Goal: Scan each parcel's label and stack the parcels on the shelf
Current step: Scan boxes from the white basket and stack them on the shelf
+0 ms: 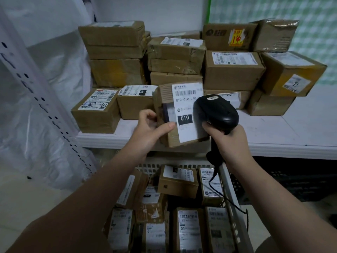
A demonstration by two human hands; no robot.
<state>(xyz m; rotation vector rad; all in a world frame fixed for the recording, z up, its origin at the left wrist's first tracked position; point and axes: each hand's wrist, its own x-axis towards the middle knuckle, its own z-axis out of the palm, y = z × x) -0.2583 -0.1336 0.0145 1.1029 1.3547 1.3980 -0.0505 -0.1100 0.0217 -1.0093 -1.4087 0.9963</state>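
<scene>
The one small parcel [182, 114] looks light and stiff, best held by its side edges; the left hand [151, 126] pinches its 9 o'clock edge before the shelf [291, 132]. The right hand [230, 141] grips the scanner [217, 110] at 3 o'clock. Roughly thirteen stacked parcels [233, 70] sit at 12 o'clock; about eight more fill the basket [231, 190] at 6 o'clock.

"010" on held parcel's label [186, 114]

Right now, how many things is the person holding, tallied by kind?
cardboard parcel: 1, gripped by the left hand
handheld barcode scanner: 1, gripped by the right hand
Total: 2
</scene>
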